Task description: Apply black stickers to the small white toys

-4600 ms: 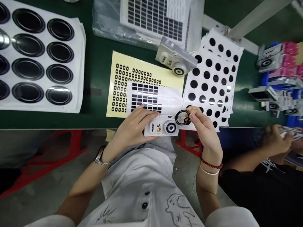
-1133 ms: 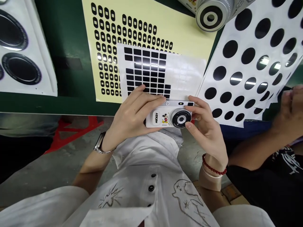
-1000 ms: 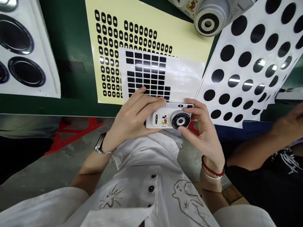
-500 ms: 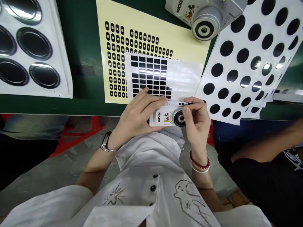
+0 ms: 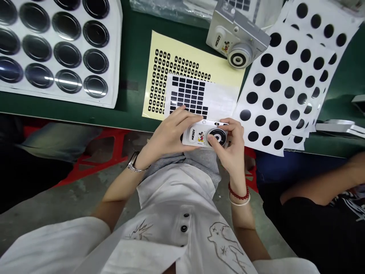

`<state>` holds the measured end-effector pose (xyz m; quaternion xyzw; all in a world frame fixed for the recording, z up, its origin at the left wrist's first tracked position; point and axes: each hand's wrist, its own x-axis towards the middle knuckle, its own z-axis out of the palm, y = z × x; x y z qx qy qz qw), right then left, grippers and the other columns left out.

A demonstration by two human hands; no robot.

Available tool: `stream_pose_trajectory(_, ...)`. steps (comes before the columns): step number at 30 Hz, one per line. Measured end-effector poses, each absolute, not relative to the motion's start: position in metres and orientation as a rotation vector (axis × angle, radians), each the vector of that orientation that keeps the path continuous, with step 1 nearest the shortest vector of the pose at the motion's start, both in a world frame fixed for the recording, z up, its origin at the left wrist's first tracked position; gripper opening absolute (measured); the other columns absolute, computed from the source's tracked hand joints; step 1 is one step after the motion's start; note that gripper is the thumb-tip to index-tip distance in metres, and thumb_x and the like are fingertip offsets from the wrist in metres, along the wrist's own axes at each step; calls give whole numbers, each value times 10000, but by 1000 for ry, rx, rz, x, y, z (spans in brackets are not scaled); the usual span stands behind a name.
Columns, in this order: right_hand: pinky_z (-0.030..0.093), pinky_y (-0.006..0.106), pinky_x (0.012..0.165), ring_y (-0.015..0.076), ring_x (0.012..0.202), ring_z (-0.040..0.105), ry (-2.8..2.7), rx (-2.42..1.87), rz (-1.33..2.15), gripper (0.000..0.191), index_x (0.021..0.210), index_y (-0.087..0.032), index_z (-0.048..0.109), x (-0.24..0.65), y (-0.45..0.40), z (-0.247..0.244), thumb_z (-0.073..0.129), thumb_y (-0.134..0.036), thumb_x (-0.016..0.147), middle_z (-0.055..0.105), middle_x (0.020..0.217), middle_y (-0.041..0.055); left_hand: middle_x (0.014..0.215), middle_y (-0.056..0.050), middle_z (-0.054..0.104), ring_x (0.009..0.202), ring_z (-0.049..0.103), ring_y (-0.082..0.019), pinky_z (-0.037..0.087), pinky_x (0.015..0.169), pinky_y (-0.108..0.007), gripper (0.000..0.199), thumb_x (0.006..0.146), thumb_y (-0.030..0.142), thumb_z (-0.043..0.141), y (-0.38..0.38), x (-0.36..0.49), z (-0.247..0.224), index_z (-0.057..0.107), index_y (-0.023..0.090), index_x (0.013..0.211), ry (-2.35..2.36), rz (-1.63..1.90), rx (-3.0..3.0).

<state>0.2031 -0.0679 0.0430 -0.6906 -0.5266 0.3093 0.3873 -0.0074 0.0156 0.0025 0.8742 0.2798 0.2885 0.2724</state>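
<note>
Head view, seated at the bench. The white Mickey-printed camera [image 5: 196, 136] is held in both hands, lens facing up, just off the near edge of the green surface [image 5: 134, 45] and above the lap. A black ring [image 5: 220, 132] sits around the lens, partly hidden by the right hand [image 5: 232, 150].

The left hand [image 5: 168, 139] is closed around the camera's left end, fingers lying along its top edge. The right hand is curled around the lens end, with the right thumb [image 5: 211, 140] pressed on the lens face. Its fingers wrap the top edge. Whether the ring is fully seated cannot be told from this view.

Directly beyond the hands lies a clear sheet of black rectangular pads [image 5: 188, 95], on top of a yellow backing sheet of small black stickers [image 5: 194, 51]. To the right is a stack of white sheets with black dots [image 5: 273, 87]. To the left is a white sheet of black discs [image 5: 57, 49]. A second camera [image 5: 235, 40] stands at the far edge of the yellow sheet. A co-worker's arm [image 5: 316, 194] lies at lower right, well apart.
</note>
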Motion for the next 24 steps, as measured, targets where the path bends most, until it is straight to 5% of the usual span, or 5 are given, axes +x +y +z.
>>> stream_pose_trajectory(5, 488, 435, 960, 228, 1031, 633, -1161, -1687, 602, 208, 876, -250, 589, 193, -57, 30, 569, -383, 1035, 722, 1055, 63, 1320, -106, 690, 1241, 669, -285, 431, 1274, -602, 764, 890, 549, 839, 17, -8, -1, 510, 238, 1505, 743, 771, 2374)
stream_pose_trajectory(10, 550, 346, 812, 145, 814, 615, -623, -1448, 915, 246, 950, -228, 664, 225, -59, 38, 668, -475, 944, 714, 1118, 58, 1428, -151, 635, 1349, 613, -323, 503, 1204, -569, 758, 946, 574, 775, 21, -6, -2, 479, 235, 1556, 749, 819, 2331)
stream_pose_trajectory(14, 483, 274, 624, 110, 699, 554, -441, -1340, 908, 240, 894, -219, 664, 245, -70, 44, 724, -449, 863, 666, 986, 29, 1476, -155, 599, 1383, 589, -328, 548, 1154, -530, 750, 956, 563, 761, 21, -7, -1, 469, 267, 1580, 763, 871, 2277)
stream_pose_trajectory(24, 484, 269, 603, 107, 659, 551, -405, -1352, 951, 287, 846, -202, 656, 240, -88, 32, 761, -464, 794, 653, 890, 20, 1511, -150, 569, 1425, 559, -348, 500, 1213, -591, 772, 929, 529, 805, 20, -7, 4, 479, 296, 1589, 810, 840, 2211)
